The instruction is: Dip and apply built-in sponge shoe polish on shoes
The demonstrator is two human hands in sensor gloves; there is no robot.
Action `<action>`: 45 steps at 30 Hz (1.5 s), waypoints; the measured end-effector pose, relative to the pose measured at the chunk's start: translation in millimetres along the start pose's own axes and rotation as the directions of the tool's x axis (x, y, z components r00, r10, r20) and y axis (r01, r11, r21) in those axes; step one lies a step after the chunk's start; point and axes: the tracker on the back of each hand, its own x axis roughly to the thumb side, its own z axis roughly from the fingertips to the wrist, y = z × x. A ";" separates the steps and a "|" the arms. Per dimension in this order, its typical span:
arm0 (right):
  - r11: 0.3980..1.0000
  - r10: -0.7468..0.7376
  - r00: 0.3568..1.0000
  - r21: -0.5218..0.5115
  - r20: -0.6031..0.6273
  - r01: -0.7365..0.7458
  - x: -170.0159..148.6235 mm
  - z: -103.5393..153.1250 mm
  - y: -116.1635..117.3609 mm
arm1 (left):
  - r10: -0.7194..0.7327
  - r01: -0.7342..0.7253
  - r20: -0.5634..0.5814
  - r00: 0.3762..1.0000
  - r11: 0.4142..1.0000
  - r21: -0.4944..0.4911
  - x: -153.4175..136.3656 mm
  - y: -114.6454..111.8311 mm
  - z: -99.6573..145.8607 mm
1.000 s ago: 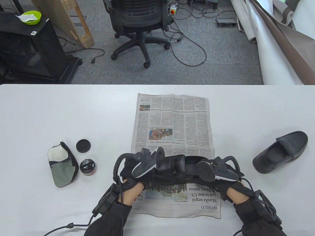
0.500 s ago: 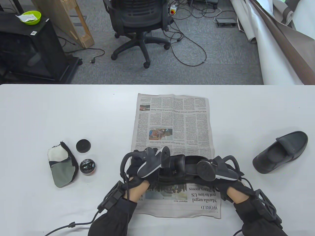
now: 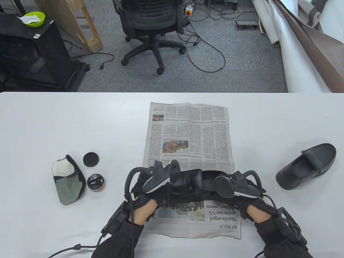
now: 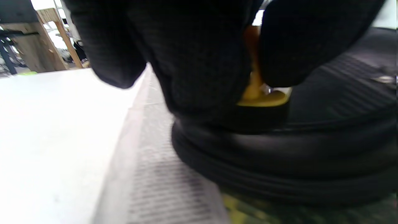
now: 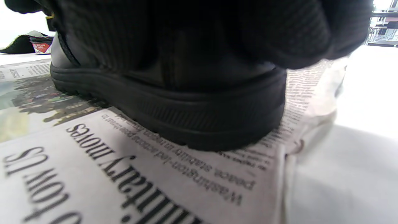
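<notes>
Shoe: black leather loafer (image 3: pixel 192 181) lies on the printed newspaper sheet (image 3: pixel 188 129), near the desk's (image 3: pixel 53 121) front edge.
Left hand (image 3: pixel 146 188): presses a yellow-backed black sponge applicator (image 4: pixel 264 105) onto the toe.
Right hand (image 3: pixel 242 188): grips the heel.
Technique: judged best with short strokes and the heel pinned.
Polish: open round tin (image 3: pixel 95 182) at front left.

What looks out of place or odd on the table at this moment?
Nothing is spilled or damaged. The polish tin stands open, its lid beside it near the mitt. One shoe lies off the newspaper, far right, while the left hand presses a yellow-backed sponge on the other shoe.
</notes>
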 end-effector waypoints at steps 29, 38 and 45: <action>1.000 -0.008 1.000 0.007 0.003 0.008 -0.2 -1.4 0.0 | 0.127 -0.129 0.068 0.990 0.991 0.032 7.9 -0.9 -0.9; 1.000 -0.021 1.000 0.010 0.011 0.021 -0.7 -2.0 0.5 | -0.007 0.023 -0.055 0.998 0.959 0.281 18.4 -6.6 -10.9; 1.000 -0.022 1.000 0.010 0.006 0.022 -1.0 -2.2 0.5 | 0.018 0.013 -0.144 0.989 0.977 0.214 -8.1 -6.9 -18.9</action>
